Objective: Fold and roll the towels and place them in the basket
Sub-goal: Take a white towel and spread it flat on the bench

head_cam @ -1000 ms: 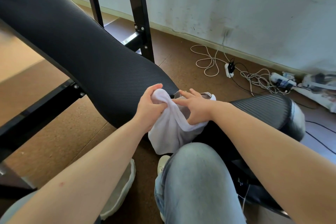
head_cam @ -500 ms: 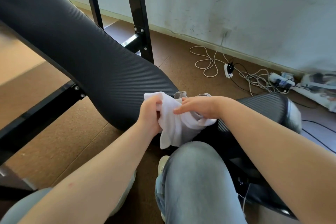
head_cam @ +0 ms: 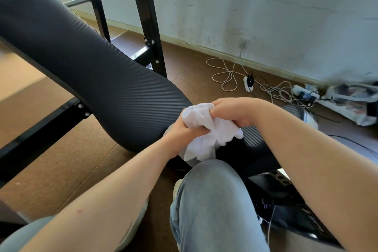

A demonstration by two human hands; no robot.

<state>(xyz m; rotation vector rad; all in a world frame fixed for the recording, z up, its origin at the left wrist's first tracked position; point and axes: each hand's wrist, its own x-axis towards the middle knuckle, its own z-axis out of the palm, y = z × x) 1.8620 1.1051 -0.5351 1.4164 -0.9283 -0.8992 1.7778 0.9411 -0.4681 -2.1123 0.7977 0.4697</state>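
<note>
- Both hands are closed on one small white towel (head_cam: 206, 129), held in the air just above the padded black bench (head_cam: 114, 88) and the person's raised knee (head_cam: 212, 190)
- The right hand (head_cam: 231, 111) is a fist over the top of the bundle, knuckles up; the left hand (head_cam: 184, 132) clamps the cloth from below and to the side, the two fists almost touching
- Between the grips the cloth is bunched, not flat; a loose tail hangs down below the left fist toward the knee
- No basket is in view, so placing looks some way off
- To my eye the step in hand is getting the towel in order for a fold, and it would go better if the fists parted to pull an edge taut, then laid the cloth on the bench below the grip
- Rolling it crumpled like this would likely give a lumpy roll with that tail sticking out
</note>
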